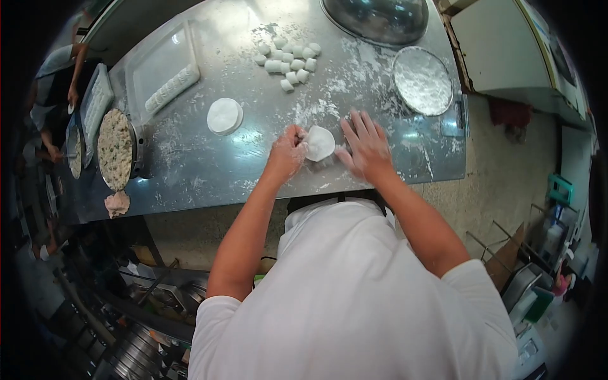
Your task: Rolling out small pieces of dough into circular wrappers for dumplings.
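Note:
My left hand (288, 152) pinches the left edge of a thin round dough wrapper (320, 143) above the floured steel table. To its right, my right hand (365, 146) is spread over the table, fingers apart; whether anything lies under its palm is hidden. Left of my hands sits a stack of round dough wrappers (224, 116). Beyond them lies a loose group of small cut dough pieces (287, 59). A round dish of white flour (422, 80) stands at the right.
A steel bowl (377, 18) stands at the far right of the table. At the left are a plastic tray (195, 57) with a row of dumplings and a container of minced filling (115, 151). Another person's hand (72, 96) is beyond them.

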The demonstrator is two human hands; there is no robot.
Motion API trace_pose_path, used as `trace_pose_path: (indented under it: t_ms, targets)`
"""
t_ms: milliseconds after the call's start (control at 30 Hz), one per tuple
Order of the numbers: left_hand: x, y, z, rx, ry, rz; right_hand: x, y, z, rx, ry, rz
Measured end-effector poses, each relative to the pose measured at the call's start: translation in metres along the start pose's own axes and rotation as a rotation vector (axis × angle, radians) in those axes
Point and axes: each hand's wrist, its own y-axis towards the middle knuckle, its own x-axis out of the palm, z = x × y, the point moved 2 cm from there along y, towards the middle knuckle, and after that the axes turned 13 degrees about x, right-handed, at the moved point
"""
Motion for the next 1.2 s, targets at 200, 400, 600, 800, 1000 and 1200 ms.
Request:
trace_pose_path:
  t_ms: [200,400,600,800,1000,1200]
  targets:
    - [0.015,0.039,0.072,0.155,0.615,-0.096,0.010,0.094,-0.018,0.111,-0.037,0.174]
    - [-0.002,0.024,0.022,0.148,0.391,-0.117,0.013,-0.024,0.009,0.049,-0.039,-0.032]
    - [-0.010,0.009,0.005,-0.058,-0.275,-0.071,0.000,0.020,-0.008,-0.028,-0.014,0.008]
    - [0.000,0.035,0.059,0.188,0.786,-0.107,0.012,0.080,-0.027,0.023,-0.007,0.188]
    - [0.012,0.044,0.086,0.386,0.541,-0.047,0.009,-0.018,0.007,-0.005,-0.054,0.002]
    - [0.035,0.078,0.069,0.908,0.985,-0.271,0.009,-0.026,0.009,0.000,-0.014,-0.002]
